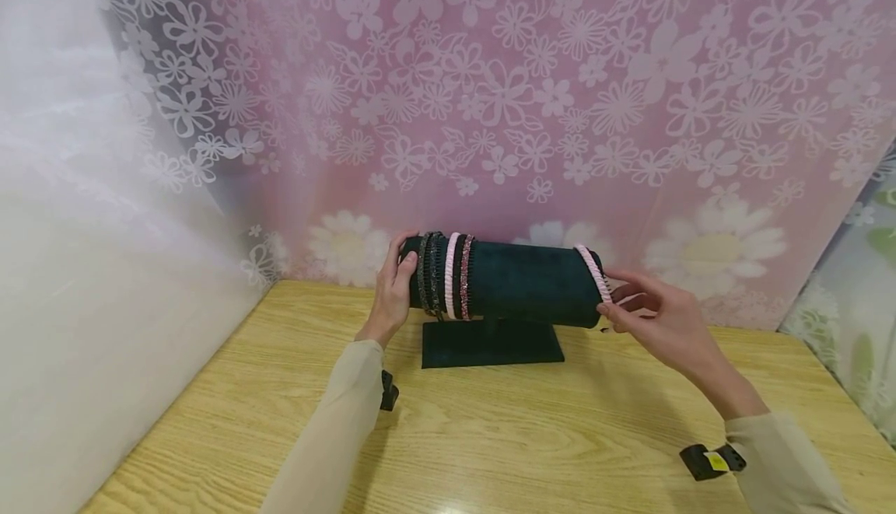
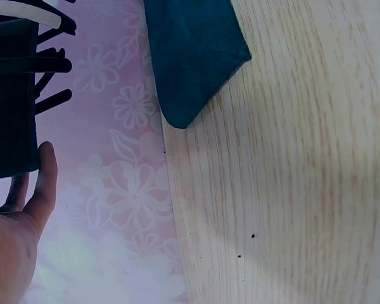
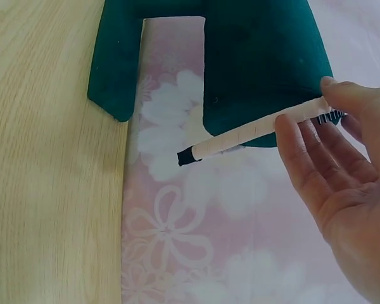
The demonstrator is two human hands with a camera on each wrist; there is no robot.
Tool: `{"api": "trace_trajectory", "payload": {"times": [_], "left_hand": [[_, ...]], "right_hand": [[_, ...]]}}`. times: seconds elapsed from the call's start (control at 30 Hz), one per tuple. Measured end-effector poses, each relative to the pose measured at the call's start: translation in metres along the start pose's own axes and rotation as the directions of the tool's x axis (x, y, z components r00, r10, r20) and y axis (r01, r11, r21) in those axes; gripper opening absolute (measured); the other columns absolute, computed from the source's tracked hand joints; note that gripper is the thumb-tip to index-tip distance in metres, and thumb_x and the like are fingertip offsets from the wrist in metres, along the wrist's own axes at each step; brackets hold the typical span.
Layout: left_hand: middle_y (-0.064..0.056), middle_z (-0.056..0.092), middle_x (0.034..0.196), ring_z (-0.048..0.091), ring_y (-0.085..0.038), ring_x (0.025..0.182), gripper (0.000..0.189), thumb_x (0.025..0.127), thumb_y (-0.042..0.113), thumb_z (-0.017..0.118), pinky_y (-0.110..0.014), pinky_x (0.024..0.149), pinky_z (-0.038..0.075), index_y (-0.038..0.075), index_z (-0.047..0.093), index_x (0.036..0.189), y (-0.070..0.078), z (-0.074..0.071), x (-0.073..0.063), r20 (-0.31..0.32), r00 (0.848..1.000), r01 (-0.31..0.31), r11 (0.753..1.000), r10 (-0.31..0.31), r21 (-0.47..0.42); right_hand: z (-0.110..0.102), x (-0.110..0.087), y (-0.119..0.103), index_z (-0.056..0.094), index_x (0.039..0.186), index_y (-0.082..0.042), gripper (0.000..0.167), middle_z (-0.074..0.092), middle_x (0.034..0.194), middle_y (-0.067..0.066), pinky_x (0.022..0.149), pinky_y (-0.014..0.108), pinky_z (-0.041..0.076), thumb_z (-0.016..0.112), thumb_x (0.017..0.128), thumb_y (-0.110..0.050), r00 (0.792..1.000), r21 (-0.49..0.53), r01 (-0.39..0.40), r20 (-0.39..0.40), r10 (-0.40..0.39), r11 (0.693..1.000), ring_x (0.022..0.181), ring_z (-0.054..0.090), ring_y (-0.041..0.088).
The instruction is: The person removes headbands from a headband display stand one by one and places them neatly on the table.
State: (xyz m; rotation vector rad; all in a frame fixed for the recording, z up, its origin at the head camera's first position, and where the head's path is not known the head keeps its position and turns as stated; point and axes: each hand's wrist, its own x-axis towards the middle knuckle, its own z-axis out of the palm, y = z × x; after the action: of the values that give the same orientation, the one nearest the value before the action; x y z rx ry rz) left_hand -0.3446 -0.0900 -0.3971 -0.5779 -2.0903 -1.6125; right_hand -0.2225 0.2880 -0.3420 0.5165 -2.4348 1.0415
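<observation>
A dark green velvet display stand [image 1: 525, 281] has a horizontal roll above a flat base. My left hand [image 1: 393, 296] grips the roll's left end, thumb in front. Beside that hand, several toothed headbands sit round the roll: two black glittery ones [image 1: 435, 273], a pale pink one [image 1: 452, 277] and a reddish glittery one [image 1: 465, 277]. At the right end, my right hand [image 1: 665, 323] pinches another pale pink headband [image 3: 247, 130] between thumb and fingers. This headband slants across the roll's end, and its black tip [image 3: 189, 156] shows in the right wrist view.
The stand's base [image 1: 493, 343] rests on a light wooden table [image 1: 490, 436]. A pink flowered curtain [image 1: 490, 94] hangs close behind, with a white sheet [image 1: 105, 226] along the left side. Black wrist cameras [image 1: 707, 461] are strapped near both sleeves.
</observation>
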Motion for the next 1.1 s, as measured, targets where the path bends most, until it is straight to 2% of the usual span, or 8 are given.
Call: {"api": "trace_trajectory", "payload": {"times": [0.23,0.4,0.67,0.9,1.1], "left_hand": [[-0.001,0.056,0.145,0.058,-0.027,0.117,0.047,0.108,0.039,0.035,-0.049,0.100,0.046,0.024,0.043,0.152,0.002,0.000,-0.001,-0.002,1.000,0.003,1.000,-0.003,0.023],[-0.007,0.052,0.151,0.055,-0.033,0.124,0.047,0.109,0.034,0.033,-0.053,0.107,0.042,0.021,0.041,0.154,0.006,0.000,-0.002,0.005,1.000,0.014,1.000,-0.014,0.024],[-0.013,0.053,0.149,0.056,-0.034,0.122,0.046,0.109,0.028,0.034,-0.048,0.104,0.045,0.018,0.042,0.153,0.046,-0.007,-0.011,0.033,0.998,0.044,0.998,-0.046,0.034],[-0.013,0.053,0.148,0.057,-0.034,0.121,0.046,0.109,0.028,0.035,-0.049,0.103,0.045,0.019,0.042,0.153,0.047,-0.008,-0.011,0.032,0.998,0.051,0.999,-0.051,0.019],[-0.015,0.053,0.146,0.058,-0.034,0.117,0.046,0.109,0.029,0.035,-0.047,0.097,0.048,0.020,0.042,0.154,0.044,-0.008,-0.010,0.043,0.998,0.049,0.999,-0.049,-0.001]], "right_hand": [[-0.004,-0.003,-0.001,0.060,0.143,-0.011,0.050,0.070,0.103,0.011,0.070,0.014,0.055,0.073,0.095,-0.012,0.999,-0.007,-0.035,0.035,0.035,0.999,0.083,0.067,-0.005],[-0.006,-0.004,-0.001,0.060,0.143,-0.010,0.050,0.069,0.104,0.011,0.072,0.013,0.054,0.073,0.095,-0.013,0.998,-0.007,-0.052,0.044,0.053,0.999,0.086,0.065,-0.009],[-0.007,-0.005,0.000,0.061,0.140,-0.009,0.049,0.066,0.103,0.009,0.072,0.012,0.054,0.074,0.093,-0.011,0.997,-0.006,-0.062,0.049,0.062,0.998,0.088,0.063,-0.011],[-0.008,-0.009,0.004,0.061,0.140,-0.009,0.050,0.064,0.102,0.007,0.071,0.014,0.055,0.074,0.092,-0.006,0.998,-0.001,-0.058,0.027,0.058,0.998,0.088,0.063,-0.011],[-0.012,-0.014,0.009,0.061,0.139,-0.009,0.051,0.064,0.100,0.003,0.069,0.013,0.054,0.075,0.090,-0.002,0.999,-0.009,-0.050,-0.008,0.050,0.999,0.088,0.062,-0.013]]}}
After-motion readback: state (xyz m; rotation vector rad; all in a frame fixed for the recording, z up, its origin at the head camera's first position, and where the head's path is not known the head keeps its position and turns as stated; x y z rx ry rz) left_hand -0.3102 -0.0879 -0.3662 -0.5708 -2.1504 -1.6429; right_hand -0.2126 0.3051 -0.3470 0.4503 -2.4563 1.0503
